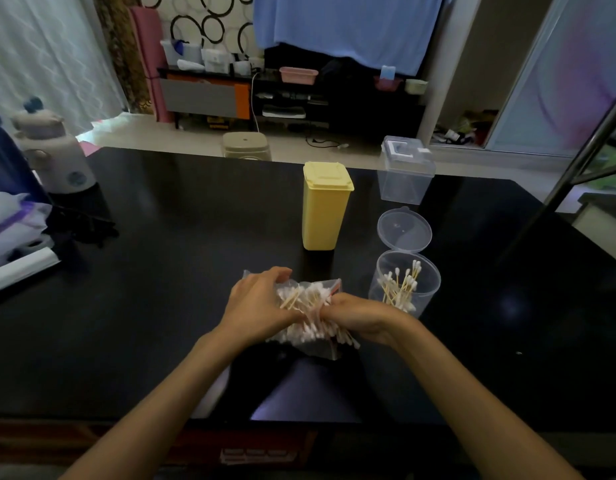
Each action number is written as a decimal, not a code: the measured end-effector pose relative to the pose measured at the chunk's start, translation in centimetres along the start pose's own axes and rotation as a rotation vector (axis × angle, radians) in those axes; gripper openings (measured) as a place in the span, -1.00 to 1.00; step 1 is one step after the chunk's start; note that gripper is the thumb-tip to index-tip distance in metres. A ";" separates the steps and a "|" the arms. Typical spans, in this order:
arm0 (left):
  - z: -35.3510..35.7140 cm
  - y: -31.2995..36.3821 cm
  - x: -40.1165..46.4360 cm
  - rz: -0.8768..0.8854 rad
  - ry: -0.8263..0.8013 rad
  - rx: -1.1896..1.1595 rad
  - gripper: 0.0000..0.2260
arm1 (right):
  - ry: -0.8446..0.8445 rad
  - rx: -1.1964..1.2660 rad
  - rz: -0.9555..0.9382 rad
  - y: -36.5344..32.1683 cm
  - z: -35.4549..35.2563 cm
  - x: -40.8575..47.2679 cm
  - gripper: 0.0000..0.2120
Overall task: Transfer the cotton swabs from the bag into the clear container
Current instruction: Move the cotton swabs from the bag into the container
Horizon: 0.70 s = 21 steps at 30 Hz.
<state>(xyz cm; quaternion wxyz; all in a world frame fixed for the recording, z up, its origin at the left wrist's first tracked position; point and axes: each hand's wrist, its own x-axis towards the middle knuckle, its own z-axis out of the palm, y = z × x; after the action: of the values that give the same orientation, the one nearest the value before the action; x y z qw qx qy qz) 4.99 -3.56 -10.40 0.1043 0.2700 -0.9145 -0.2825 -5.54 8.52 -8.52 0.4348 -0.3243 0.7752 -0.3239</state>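
Black and glossy, the worktop (161, 306) runs out from me toward a cluttered room with a low shelf unit and a blue cloth hanging at twelve o'clock. From my head view, both hands are down on the bag (311, 313) of cotton swabs (310, 297), which lies near the middle of the worktop just in front of me. My left hand (261, 303) curls over the bag's nine o'clock side and holds it steady; my right hand (355, 315) is closed on a bunch of swabs at the bag's three o'clock side, fingers wrapped round their middles as far as I can tell. The clear container (405, 284) stands just beside the bag at about two o'clock from my right hand, open, its hinged lid (404, 230) tipped back, with a modest cluster of swabs already leaning inside, so I judge the job partly done with most of the swabs left in the bag. This is the gathering step; next I would need to draw the bunch free of the plastic, lift it across and lower it upright through the rim without scattering any. A yellow lidded box (325, 206) stands at twelve o'clock from the bag, and a clear lidded box (405, 169) farther back at one o'clock; neither blocks the short path. Bottles (52, 154) sit well apart at ten o'clock.
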 end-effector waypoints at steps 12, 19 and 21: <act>-0.1 0.7 -0.1 -0.050 -0.029 -0.095 -0.23 | -0.057 0.100 -0.002 0.8 -1.3 -0.1 -0.73; -0.1 0.5 0.1 -0.061 -0.069 -0.081 -0.12 | -0.110 0.217 -0.025 0.7 -0.6 0.0 -0.72; -0.1 0.3 0.2 -0.063 -0.080 -0.078 -0.09 | -0.105 0.202 -0.012 0.8 -0.6 0.1 -0.76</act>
<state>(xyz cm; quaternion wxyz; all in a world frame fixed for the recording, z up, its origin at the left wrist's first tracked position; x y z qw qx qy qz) 4.71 -3.50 -10.18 0.0691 0.2830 -0.8972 -0.3318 -6.32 9.01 -8.90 0.5036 -0.2999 0.7126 -0.3855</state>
